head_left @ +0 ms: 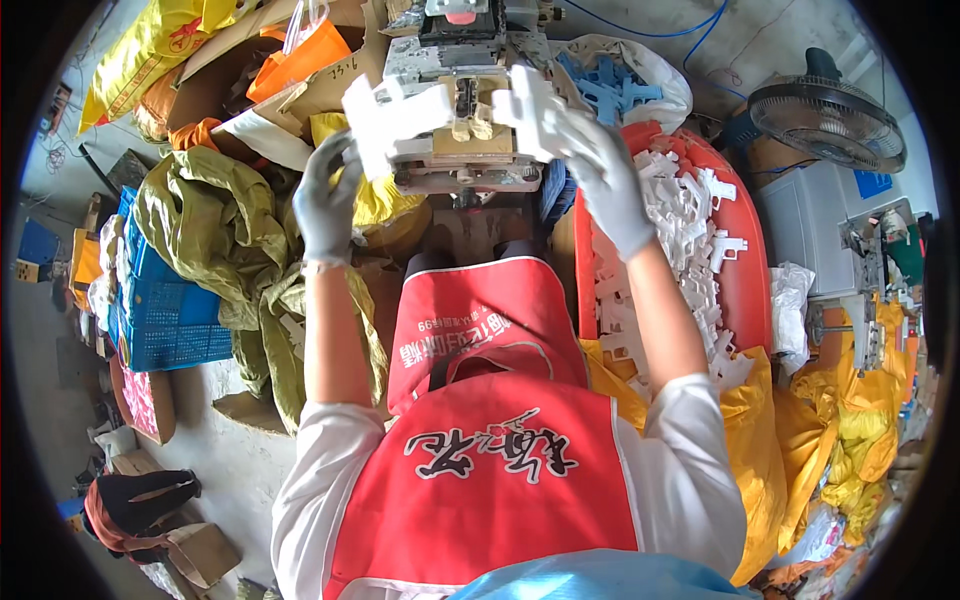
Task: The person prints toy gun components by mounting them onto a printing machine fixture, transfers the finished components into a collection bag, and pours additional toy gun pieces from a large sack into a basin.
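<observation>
My left hand (325,205), in a pale grey glove, grips a white plastic toy pistol (415,112) by its upright part. The gloved right hand (608,190) holds another white toy pistol (522,108); the fingers are bent against it, and both pieces look blurred. Between the two pistols, a small fixture (466,105) with tan blocks sits on the front of a grey bench machine (440,60). Both hands are raised at the sides of this machine, and neither pistol appears to be seated in the fixture.
At right, a red tub (757,255) holds many white toy pistols (680,205). Behind it lies a bag of blue toy pistols (612,82). A black fan (825,115) stands far right. At left are a blue crate (170,315), olive sacking (215,215) and cardboard boxes (345,75).
</observation>
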Tool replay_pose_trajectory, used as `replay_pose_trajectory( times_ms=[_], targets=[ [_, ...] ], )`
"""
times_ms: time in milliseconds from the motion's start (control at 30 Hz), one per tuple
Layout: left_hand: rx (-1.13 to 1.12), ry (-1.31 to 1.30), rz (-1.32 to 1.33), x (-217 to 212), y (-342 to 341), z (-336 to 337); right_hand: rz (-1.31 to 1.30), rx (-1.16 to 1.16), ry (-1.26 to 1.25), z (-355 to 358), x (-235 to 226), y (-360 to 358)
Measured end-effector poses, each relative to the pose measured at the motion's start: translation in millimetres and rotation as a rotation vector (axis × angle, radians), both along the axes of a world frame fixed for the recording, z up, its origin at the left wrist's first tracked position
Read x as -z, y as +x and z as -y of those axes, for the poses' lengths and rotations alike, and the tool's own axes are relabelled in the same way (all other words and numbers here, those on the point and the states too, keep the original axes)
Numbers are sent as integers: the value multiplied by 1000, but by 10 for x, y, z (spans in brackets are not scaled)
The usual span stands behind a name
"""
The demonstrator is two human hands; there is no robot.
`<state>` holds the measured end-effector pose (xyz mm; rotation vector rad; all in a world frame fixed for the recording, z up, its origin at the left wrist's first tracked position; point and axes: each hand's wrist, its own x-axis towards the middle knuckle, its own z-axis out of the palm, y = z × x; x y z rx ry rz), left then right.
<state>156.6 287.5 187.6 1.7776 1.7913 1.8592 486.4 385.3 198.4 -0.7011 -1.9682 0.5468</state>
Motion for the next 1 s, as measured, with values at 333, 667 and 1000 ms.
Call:
replay_pose_trajectory(
  times_ms=[333, 667, 1000],
  targets=[
    [-344, -236, 310, 838, -660, 1543, 633, 84, 253, -87, -334, -497],
    [-575, -589, 150, 1114, -650, 2084, 572, 184, 268, -267, 512, 1011],
    [-431, -765, 2, 1219, -516, 1978, 1128, 722, -569, 266, 2172, 1626]
  ],
)
